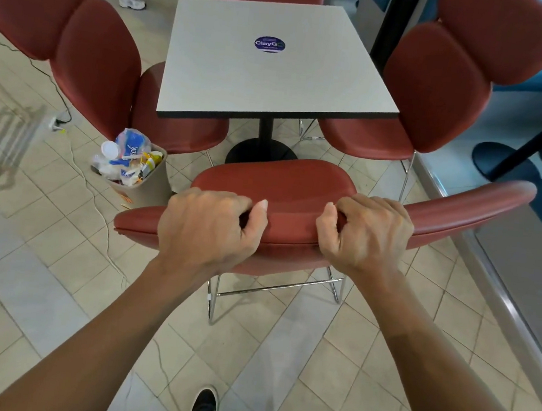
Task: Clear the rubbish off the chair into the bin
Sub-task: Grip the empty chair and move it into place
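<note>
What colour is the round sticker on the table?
Dark blue with white lettering, the sticker shows best in the head view.

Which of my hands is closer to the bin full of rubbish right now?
Left. Your left hand grips the chair back just right of the bin; your right hand grips it farther along, away from the bin.

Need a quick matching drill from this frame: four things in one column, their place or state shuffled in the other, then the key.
Things
1. bin
2. table
3. near chair
4. cable

Place or state
A. gripped on its backrest by the left hand and the right hand
B. lying along the floor tiles
C. heaped with rubbish, standing on the floor left of the near chair
D. pale top with a round blue sticker

Pairs: 1-C, 2-D, 3-A, 4-B
</note>
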